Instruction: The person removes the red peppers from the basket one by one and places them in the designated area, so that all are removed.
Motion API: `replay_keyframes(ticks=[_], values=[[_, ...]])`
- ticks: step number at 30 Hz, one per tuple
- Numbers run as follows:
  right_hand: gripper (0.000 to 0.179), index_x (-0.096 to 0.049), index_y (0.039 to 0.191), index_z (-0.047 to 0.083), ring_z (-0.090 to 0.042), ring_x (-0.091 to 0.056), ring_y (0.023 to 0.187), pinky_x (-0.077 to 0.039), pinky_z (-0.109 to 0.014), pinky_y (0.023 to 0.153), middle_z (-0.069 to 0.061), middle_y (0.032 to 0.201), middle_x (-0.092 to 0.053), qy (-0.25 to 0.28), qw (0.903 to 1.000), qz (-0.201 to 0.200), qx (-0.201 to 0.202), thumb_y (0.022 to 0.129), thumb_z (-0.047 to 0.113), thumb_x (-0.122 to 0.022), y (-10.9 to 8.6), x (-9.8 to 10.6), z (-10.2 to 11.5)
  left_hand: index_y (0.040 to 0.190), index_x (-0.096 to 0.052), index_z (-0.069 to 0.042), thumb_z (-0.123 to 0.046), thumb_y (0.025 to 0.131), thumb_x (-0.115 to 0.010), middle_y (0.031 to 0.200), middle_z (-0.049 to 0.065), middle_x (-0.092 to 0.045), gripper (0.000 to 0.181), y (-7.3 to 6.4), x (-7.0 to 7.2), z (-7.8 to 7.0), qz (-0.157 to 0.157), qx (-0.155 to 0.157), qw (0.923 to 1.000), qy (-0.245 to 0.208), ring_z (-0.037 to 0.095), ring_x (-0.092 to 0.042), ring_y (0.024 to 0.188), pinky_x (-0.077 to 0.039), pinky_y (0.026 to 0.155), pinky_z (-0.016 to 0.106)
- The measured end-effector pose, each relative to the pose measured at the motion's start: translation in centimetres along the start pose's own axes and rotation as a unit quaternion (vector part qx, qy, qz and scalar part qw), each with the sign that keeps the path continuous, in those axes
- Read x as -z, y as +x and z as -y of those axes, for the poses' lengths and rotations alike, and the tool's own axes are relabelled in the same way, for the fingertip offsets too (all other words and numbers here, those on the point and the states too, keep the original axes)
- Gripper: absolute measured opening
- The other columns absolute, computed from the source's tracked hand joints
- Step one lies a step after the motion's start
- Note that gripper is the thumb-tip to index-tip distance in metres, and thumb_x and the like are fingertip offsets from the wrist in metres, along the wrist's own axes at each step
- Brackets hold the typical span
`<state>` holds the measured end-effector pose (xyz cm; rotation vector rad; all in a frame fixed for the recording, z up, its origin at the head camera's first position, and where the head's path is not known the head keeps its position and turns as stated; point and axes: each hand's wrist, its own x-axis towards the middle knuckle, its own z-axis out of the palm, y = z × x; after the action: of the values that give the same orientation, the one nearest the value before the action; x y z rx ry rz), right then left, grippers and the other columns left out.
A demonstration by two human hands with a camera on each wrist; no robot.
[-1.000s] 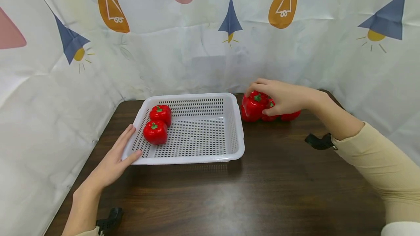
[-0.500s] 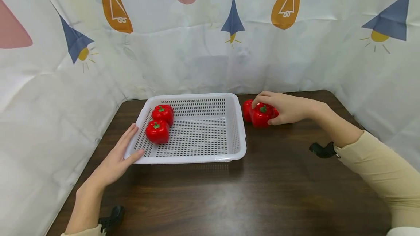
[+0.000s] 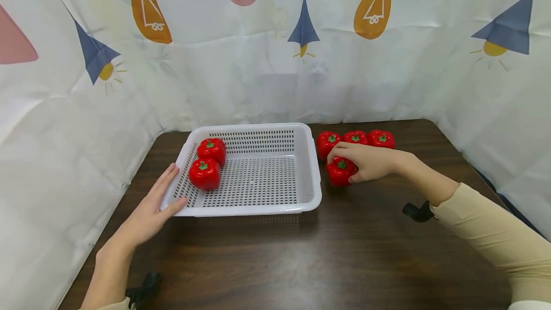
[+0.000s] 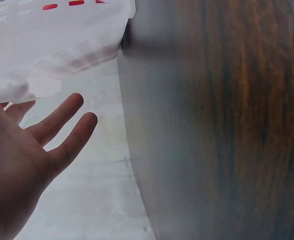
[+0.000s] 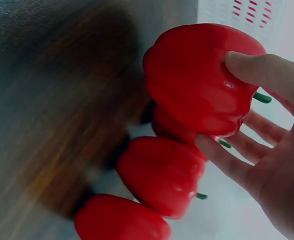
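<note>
My right hand (image 3: 361, 159) holds a shiny red bell pepper (image 3: 340, 173) with a green stem, thumb on one side and fingers on the other. In the right wrist view the held bell pepper (image 5: 196, 75) overlaps one of three others behind it. Those bell peppers (image 3: 380, 138) stand in a row at the table's back edge. My left hand (image 3: 150, 214) rests against the left end of a white perforated basket (image 3: 258, 210), its fingers fairly straight along the rim and its thumb at the front corner. Two red bell peppers (image 3: 204, 174) sit at the basket's left side.
The dark wooden table (image 3: 275, 262) extends in front of the basket. A white curtain (image 3: 241, 80) printed with lamps and bulbs hangs close behind the table and along both sides. Black straps (image 3: 418, 212) are worn on both arms.
My right hand has carried the gripped bell pepper from the back row toward the front, bringing the three behind into view. My left hand and the basket stay in place.
</note>
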<state>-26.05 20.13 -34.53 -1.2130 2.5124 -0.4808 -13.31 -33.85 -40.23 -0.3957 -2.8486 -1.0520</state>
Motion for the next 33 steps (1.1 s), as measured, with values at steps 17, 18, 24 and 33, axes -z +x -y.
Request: replay_keyframes(ticks=[17, 18, 24, 33], values=[[0.059, -0.06, 0.13, 0.023, -0.026, -0.042, 0.131, -0.055, -0.045, 0.092, 0.0, 0.14, -0.048, -0.012, 0.9988, -0.048, 0.0, 0.08, 0.009, -0.088, 0.7, -1.4, -1.0, 0.166, -0.02, -0.019, -0.03, 0.098, -0.069, 0.171, 0.007, -0.01, 0.085, -0.1, 0.1, 0.1, -0.001, -0.007, 0.9999, 0.01, 0.044, -0.035, 0.141, -0.04, 0.108, 0.043], [0.059, -0.06, 0.13, 0.024, -0.026, -0.042, 0.13, -0.055, -0.046, 0.092, 0.001, 0.14, -0.048, -0.013, 0.9986, -0.05, -0.001, 0.08, 0.009, -0.088, 0.7, -1.5, -1.0, 0.166, -0.02, -0.019, -0.03, 0.098, -0.069, 0.171, 0.006, -0.01, 0.085, -0.2, 0.1, 0.1, -0.002, -0.008, 0.9999, 0.011, 0.044, -0.035, 0.141, -0.038, 0.108, 0.034], [0.057, -0.062, 0.13, 0.024, -0.026, -0.042, 0.13, -0.053, -0.048, 0.094, 0.003, 0.139, -0.051, -0.027, 0.9974, -0.067, 0.002, 0.081, 0.01, -0.088, 0.7, -1.4, -1.1, 0.166, -0.02, -0.019, -0.03, 0.098, -0.069, 0.171, 0.006, -0.01, 0.084, -0.2, 0.1, 0.1, -0.002, -0.01, 0.9999, 0.012, 0.044, -0.034, 0.143, -0.034, 0.107, 0.028], [0.059, -0.063, 0.134, 0.021, -0.028, -0.043, 0.132, -0.053, -0.047, 0.094, -0.002, 0.141, -0.05, -0.03, 0.9959, -0.086, 0.0, 0.082, 0.008, -0.087, 0.7, -1.8, -1.7, 0.166, -0.02, -0.019, -0.03, 0.098, -0.069, 0.171, 0.007, -0.011, 0.085, -0.3, 0.0, 0.1, -0.004, -0.011, 0.9999, 0.01, 0.044, -0.032, 0.144, -0.028, 0.105, 0.017]])
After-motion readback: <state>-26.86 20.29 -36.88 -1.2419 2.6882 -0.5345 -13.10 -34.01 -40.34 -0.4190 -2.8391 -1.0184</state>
